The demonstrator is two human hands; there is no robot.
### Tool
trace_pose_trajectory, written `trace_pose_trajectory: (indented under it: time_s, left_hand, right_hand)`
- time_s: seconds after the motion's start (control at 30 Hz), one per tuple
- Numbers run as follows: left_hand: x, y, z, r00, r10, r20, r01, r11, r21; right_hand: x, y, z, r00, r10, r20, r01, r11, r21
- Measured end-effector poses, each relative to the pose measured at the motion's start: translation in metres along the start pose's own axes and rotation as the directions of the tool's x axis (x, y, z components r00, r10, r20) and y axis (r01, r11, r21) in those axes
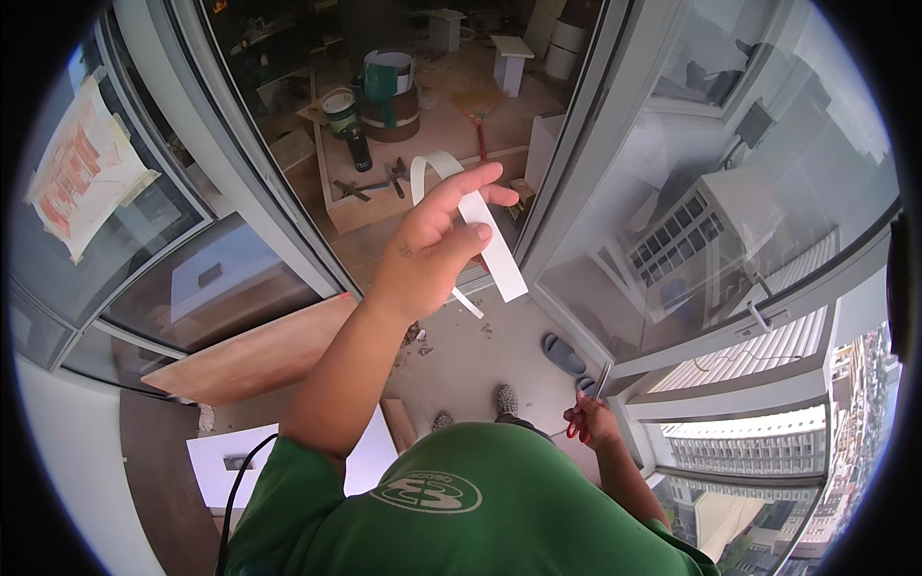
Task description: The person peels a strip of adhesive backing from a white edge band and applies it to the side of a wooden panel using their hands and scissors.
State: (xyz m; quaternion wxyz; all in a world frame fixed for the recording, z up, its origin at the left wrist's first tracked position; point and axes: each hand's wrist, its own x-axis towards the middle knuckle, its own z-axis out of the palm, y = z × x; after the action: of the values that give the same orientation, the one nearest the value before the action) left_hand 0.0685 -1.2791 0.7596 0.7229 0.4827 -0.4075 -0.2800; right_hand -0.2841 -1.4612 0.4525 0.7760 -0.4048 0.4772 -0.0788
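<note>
My left hand point(432, 235) is raised in the middle of the view. Between its thumb and fingers it pinches a long, narrow white strip point(499, 259). One flat end of the strip hangs toward the lower right, and the rest curls in a loop behind the fingers. A thin white end also shows below the hand. Lower down on the right, my right hand point(601, 422) is closed around the red handles of a pair of scissors point(579, 423). The blades point upward, apart from the strip.
A wooden board point(259, 350) leans at the left, above a white panel point(370, 466). Dark slippers point(563, 353) lie near the glass door point(711, 221) on the right. Beyond the doorway are a broom point(480, 134), a bucket point(339, 108), a black tumbler point(357, 149) and several tools.
</note>
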Motion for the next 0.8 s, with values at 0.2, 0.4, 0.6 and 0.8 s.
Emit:
trace_pose_trajectory:
  time_s: [0.2,0.4,0.6,0.8]
  left_hand:
    - [0.020,-0.019,0.011,0.998,0.026,-0.061,-0.010,0.971,0.241]
    - [0.035,-0.042,0.046,0.990,-0.141,0.024,0.112,0.868,0.484]
    - [0.003,-0.051,0.062,0.881,-0.458,-0.116,0.433,0.684,0.586]
    - [-0.061,-0.091,0.049,0.655,-0.663,-0.363,0.591,0.150,0.792]
  right_hand:
    - [0.077,-0.088,0.066,0.889,0.109,0.444,-0.001,0.972,-0.236]
    - [0.126,-0.180,0.138,0.622,0.095,0.777,-0.154,0.988,0.002]
    - [0.165,-0.236,0.215,0.575,-0.011,0.818,-0.298,0.928,0.222]
    - [0.180,-0.267,0.284,0.656,-0.005,0.755,-0.270,0.932,0.242]
